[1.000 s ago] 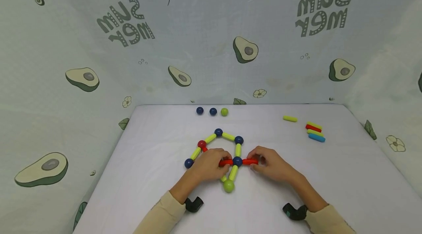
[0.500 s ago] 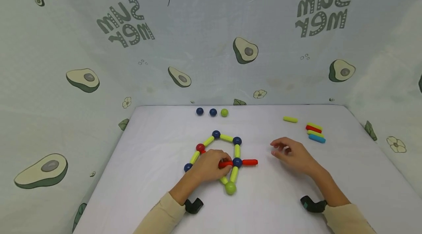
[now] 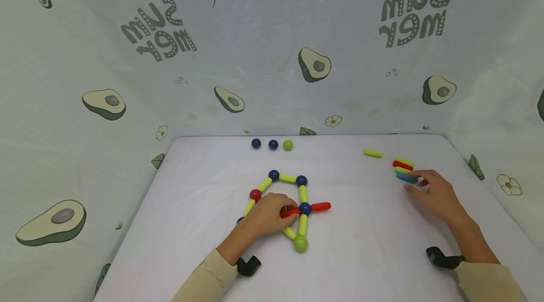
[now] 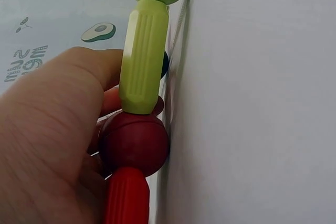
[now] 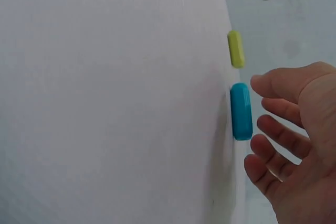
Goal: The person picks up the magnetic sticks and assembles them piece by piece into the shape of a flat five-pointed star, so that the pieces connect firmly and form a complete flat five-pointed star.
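Note:
On the table lies a ring of yellow-green rods and balls, partly covered by my left hand (image 3: 269,214). That hand pinches a red rod (image 3: 290,212) joined to a dark blue ball (image 3: 305,209); a second red rod (image 3: 320,206) sticks out on the ball's right side. A green ball (image 3: 301,243) forms the near corner. The left wrist view has a dark red ball (image 4: 134,144) between a yellow-green rod (image 4: 143,56) and a red one. Over at the right, my right hand (image 3: 437,195) is at a blue rod (image 5: 241,112), fingers loosely bent and apart from it in the right wrist view.
Behind the blue rod lie a red rod (image 3: 402,166) and yellow-green rods. A lone yellow-green rod (image 3: 373,153) is left of them. Two dark blue balls (image 3: 273,144) and a green ball (image 3: 288,145) line the back edge. A patterned cloth (image 3: 272,47) hangs behind the table.
My right hand has let go of the right-hand red rod and moved right to the blue rod. The left hand stays in place while the ring has shifted and turned slightly.

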